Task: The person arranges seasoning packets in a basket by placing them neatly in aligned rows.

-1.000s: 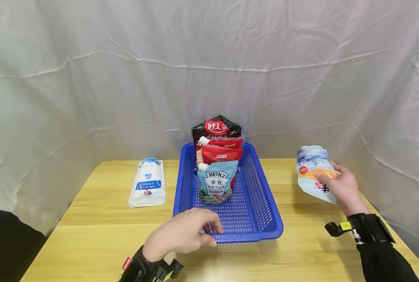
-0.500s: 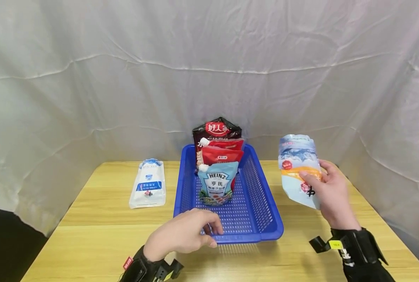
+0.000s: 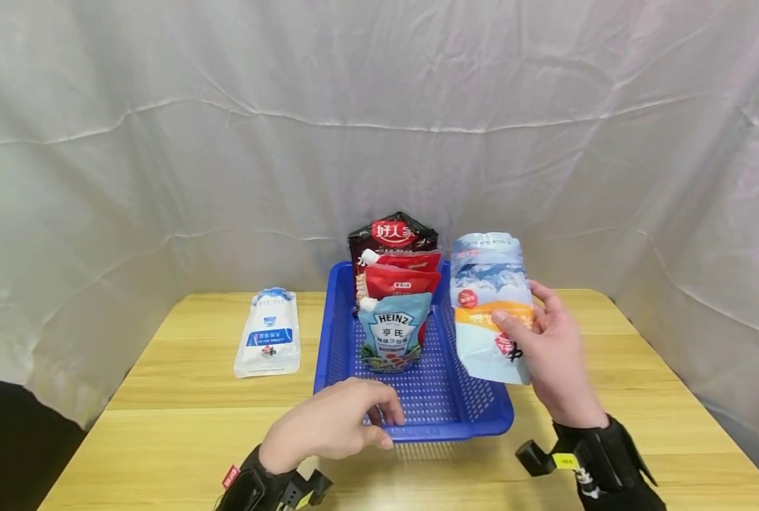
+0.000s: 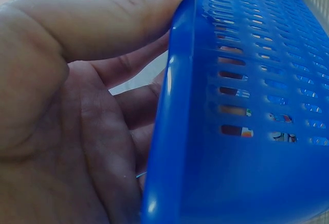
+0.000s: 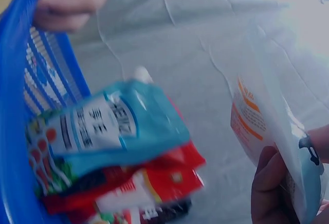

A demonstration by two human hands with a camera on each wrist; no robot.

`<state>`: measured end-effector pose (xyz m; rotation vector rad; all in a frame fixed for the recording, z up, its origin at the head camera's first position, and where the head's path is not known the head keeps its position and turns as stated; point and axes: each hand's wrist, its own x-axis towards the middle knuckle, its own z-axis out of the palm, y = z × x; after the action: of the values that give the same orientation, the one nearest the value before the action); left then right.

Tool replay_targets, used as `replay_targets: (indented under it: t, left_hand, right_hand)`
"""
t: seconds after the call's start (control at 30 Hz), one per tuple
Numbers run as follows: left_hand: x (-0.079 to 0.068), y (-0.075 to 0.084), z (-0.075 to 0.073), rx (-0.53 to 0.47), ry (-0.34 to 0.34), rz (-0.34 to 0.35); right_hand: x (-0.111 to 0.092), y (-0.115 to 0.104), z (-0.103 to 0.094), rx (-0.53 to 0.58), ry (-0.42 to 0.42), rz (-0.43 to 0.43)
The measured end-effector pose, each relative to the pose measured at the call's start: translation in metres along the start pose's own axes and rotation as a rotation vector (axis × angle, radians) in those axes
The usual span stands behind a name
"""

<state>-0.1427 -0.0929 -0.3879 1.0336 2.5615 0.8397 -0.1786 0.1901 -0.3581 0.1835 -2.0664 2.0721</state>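
Note:
My right hand [image 3: 554, 348] pinches a light blue pouch with an orange band [image 3: 488, 284], held upright over the right side of the blue plastic basket [image 3: 490, 426]. In the right wrist view the pouch [image 5: 277, 131] shows edge-on between thumb and fingers. My left hand [image 3: 337, 422] grips the basket's near rim, its thumb [image 4: 149, 16] outside and fingers inside. Standing in the basket, front to back, are a light blue Heinz pouch [image 3: 392, 333], red pouches [image 3: 401, 282] and a black-and-red bag [image 3: 395, 233].
A flat white-and-blue bag [image 3: 269, 333] lies on the wooden table [image 3: 194, 426] left of the basket. Grey-white cloth [image 3: 379, 128] hangs behind the table and along both sides. Each wrist wears a black strap with a small camera.
My right hand has carried the light blue pouch leftward from the right side of the table to over the basket, raising it slightly. The left hand stays on the rim.

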Motion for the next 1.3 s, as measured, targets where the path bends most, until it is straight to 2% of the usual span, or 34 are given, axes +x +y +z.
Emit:
replay_targets:
  t: [0.23,0.4,0.6,0.77,0.83,0.9,1.13,1.2,1.3]
  left_hand:
    - [-0.004,-0.002,-0.001,0.004,0.007,0.016]
    - [-0.007,-0.001,-0.003,0.006,0.007,0.014]
    - [-0.01,-0.002,-0.005,0.007,-0.001,0.002]
    - [-0.011,-0.01,-0.011,-0.096,0.0,0.039]
    - [-0.012,-0.013,-0.015,-0.142,0.048,0.029]
    - [-0.013,-0.013,-0.021,-0.166,0.123,-0.007]
    - [-0.009,-0.003,-0.037,-0.302,0.416,-0.179]
    - [-0.005,0.001,-0.04,-0.356,0.495,-0.198]
    - [0.0,0.005,-0.045,-0.451,0.579,-0.189]
  right_hand:
    - [-0.008,0.002,0.037,0.011,-0.07,0.038]
    - [-0.016,0.007,0.055,0.02,-0.142,0.055]
    - [-0.021,0.01,0.063,0.011,-0.18,0.049]
    - [-0.021,0.011,0.064,0.013,-0.17,0.045]
    - [-0.021,0.011,0.065,0.019,-0.171,0.039]
    - [-0.02,0.011,0.066,0.023,-0.17,0.037]
    - [-0.02,0.012,0.069,0.022,-0.172,0.04]
    - [-0.02,0.012,0.07,0.028,-0.183,0.044]
    - [-0.021,0.012,0.071,0.031,-0.2,0.053]
